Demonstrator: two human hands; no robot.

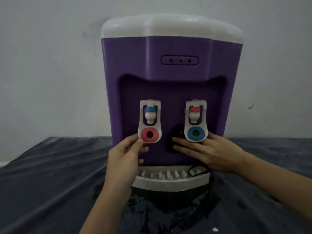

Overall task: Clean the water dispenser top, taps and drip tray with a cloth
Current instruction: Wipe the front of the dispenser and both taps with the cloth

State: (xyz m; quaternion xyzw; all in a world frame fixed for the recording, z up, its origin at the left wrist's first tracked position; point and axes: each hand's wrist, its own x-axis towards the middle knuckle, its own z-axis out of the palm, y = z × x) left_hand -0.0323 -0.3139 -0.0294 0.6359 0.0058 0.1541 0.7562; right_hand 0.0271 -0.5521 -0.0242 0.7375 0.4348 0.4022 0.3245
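Cloth (173, 139), dark and soft, pressed against the purple back panel of the tap recess between the two taps, with a thin dark loop (196, 171) trailing down onto the right end of the drip tray (168, 180); whether that loop belongs to the cloth cannot be told. Right hand (207, 152) laid flat on the cloth, fingers straight and close together, reaching leftward under the right tap (195, 121). Left hand (125, 152) pinching the lower left edge of the left tap (150, 121), thumb at the front by the pink ring, other fingers curled behind. Water dispenser (172, 53) standing upright on a dark sheet (50, 166), which looks wet in front of the base, with its white top (172, 26) untouched. Likely limp and easy to bunch, so best pushed with a flat palm or folded over fingertips to get round the spouts. Tap paddles probably light, hinged plastic, apt to swing or give under pressure, hence worth steadying by the edge as now. Body smooth and hard, likely light with no bottle loaded, so prone to sliding on the damp sheet if pushed hard. Drip tray grille probably loose; better wiped gently than leaned on.
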